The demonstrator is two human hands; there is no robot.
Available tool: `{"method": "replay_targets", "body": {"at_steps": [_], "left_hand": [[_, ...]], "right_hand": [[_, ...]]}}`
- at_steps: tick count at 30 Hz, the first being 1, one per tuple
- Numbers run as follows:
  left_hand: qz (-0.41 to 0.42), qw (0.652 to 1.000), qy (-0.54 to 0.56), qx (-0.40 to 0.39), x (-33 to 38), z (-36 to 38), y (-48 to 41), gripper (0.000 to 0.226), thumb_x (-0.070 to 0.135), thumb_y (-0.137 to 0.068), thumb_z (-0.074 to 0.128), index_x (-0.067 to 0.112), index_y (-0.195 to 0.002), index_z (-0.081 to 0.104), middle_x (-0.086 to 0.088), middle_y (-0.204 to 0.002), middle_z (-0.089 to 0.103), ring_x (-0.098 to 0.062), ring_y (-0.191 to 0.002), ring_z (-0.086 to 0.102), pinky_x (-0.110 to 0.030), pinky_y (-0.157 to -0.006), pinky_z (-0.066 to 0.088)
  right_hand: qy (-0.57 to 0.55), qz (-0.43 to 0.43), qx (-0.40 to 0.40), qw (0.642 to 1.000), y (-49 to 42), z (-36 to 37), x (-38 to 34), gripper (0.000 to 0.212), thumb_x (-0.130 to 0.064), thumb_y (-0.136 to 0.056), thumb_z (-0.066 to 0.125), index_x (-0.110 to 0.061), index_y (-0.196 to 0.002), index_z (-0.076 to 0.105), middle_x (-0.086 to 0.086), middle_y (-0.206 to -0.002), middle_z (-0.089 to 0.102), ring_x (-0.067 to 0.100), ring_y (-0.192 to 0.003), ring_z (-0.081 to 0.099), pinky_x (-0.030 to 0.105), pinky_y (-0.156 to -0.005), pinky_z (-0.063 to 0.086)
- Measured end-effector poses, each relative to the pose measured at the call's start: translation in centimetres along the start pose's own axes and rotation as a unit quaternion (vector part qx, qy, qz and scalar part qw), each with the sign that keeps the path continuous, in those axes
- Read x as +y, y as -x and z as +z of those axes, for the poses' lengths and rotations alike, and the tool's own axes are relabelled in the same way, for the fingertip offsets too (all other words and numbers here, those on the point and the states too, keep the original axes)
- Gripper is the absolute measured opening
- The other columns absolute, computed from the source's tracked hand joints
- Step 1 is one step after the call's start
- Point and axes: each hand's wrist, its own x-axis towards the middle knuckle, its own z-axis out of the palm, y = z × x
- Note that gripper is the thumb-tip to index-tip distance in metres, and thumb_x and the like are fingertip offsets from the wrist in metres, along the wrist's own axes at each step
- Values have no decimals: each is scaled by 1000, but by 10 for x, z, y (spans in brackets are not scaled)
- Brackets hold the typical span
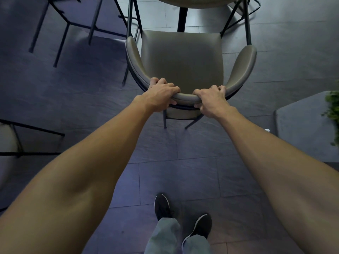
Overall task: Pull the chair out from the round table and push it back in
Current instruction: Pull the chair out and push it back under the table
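At frame centre, head view: the olive padded chair [180, 57] stands on the dark tiled floor [183, 171], facing the round table [192, 0], whose rim shows at the top edge. The seat's front lies near the table's black post [182, 19]. Left hand [161, 95] and right hand [212, 101] both grip the curved backrest top, fingers curled over its inner side, thumbs beneath, hands slightly apart. Two dark shoes [162, 206] stand behind the chair.

Dark slate-like floor tiles [192, 173] spread all round, paler with glare near the top. Black metal furniture legs [62, 39] stand upper left — a green plant [333, 110] beside a grey block [302, 129] at right.
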Motion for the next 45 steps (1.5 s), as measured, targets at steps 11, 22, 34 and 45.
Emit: {"method": "replay_targets", "body": {"at_steps": [11, 22, 34, 45], "left_hand": [[-7, 1000, 1, -3, -2, -5, -10, 35, 39, -96, 57, 28, -130, 53, 1, -119, 57, -26, -116, 45, -48, -102, 25], [-16, 1000, 2, -14, -3, -5, -13, 36, 41, -97, 56, 30, -131, 51, 0, -121, 56, -26, -116, 43, -46, -101, 24], [-112, 992, -47, -25, 63, -16, 11, 51, 47, -98, 46, 17, -139, 40, -15, -139, 48, -38, -131, 42, -60, -114, 21], [-74, 993, -19, 92, 161, -160, -51, 51, 48, -97, 42, 20, -139, 43, -14, -134, 51, -36, -124, 46, -50, -101, 35]], "right_hand": [[-12, -5, -10, 1000, -10, -5, 6, 20, -35, -93, 60, -29, -111, 56, -3, -111, 64, 29, -110, 48, 50, -94, 29], [-13, -2, -8, 1000, -12, -4, 6, 25, -36, -93, 60, -28, -116, 55, -2, -113, 62, 28, -111, 47, 51, -98, 29], [-57, 23, 61, 996, 32, -8, -13, 56, -35, -88, 63, -16, -138, 46, 11, -137, 51, 33, -131, 42, 50, -116, 23], [-108, 90, 136, 981, 69, -147, 96, 63, -38, -88, 62, -17, -143, 39, 13, -142, 42, 37, -129, 41, 49, -103, 37]]}}
